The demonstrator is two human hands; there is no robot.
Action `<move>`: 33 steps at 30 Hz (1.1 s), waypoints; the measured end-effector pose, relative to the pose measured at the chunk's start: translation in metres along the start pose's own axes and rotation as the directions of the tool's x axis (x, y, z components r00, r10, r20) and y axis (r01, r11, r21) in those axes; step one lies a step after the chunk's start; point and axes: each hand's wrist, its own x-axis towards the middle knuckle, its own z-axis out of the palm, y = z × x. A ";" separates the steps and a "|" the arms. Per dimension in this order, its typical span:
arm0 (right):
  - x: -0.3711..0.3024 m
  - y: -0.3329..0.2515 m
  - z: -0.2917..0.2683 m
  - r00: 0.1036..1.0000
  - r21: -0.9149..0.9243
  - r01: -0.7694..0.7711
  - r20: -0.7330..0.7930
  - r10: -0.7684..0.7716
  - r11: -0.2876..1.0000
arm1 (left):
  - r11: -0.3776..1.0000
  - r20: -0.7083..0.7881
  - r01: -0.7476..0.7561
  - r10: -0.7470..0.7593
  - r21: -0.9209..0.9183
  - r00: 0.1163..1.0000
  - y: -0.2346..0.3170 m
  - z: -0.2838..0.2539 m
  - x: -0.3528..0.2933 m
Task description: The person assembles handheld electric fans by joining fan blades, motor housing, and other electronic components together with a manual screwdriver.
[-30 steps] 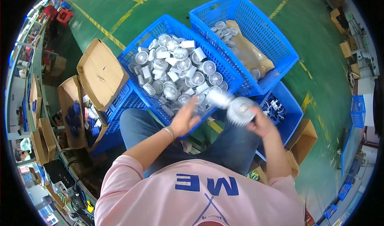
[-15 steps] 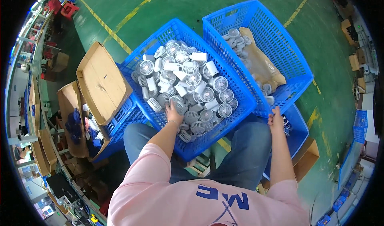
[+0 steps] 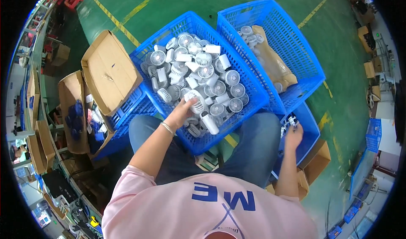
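My left hand (image 3: 181, 113) is closed round the round caged head of a white handheld fan (image 3: 209, 123), raised a little over the pile, its handle pointing toward me and right. Beneath it, a blue perforated crate (image 3: 249, 113) holds a heap of similar white and grey fans (image 3: 205, 71). On the right, my right hand (image 3: 293, 135) reaches into a smaller blue bin (image 3: 311, 129), its fingers pinched at a small white and dark part (image 3: 292, 121). That part's exact kind is too small to make out.
A second blue crate (image 3: 311, 76) at the far right holds some fans and brown wrapping paper (image 3: 272, 63). On the left, an open cardboard tray (image 3: 112, 71) rests on another blue crate (image 3: 137, 105), beside a box of dark blue items (image 3: 75, 118). A cardboard box (image 3: 319, 160) stands right of my legs.
My left hand has lifted a handheld fan off the heap, drawing it toward me. The right hand has left the far crate's near corner and lowered into the smaller bin.
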 end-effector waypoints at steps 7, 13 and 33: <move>-0.114 -0.246 -0.013 0.582 0.749 -0.097 0.577 -0.573 0.655 | 0.984 0.060 -0.038 0.028 0.176 0.998 -0.008 0.049 -0.062; -0.133 -0.255 -0.016 0.585 0.773 -0.538 0.630 -0.511 0.338 | 0.972 -0.029 -0.234 0.234 0.004 0.972 -0.044 0.049 -0.103; -0.140 -0.234 -0.071 -0.503 0.677 0.709 0.289 -0.814 -0.198 | 0.913 0.528 0.355 -0.406 0.201 0.746 -0.058 0.067 -0.171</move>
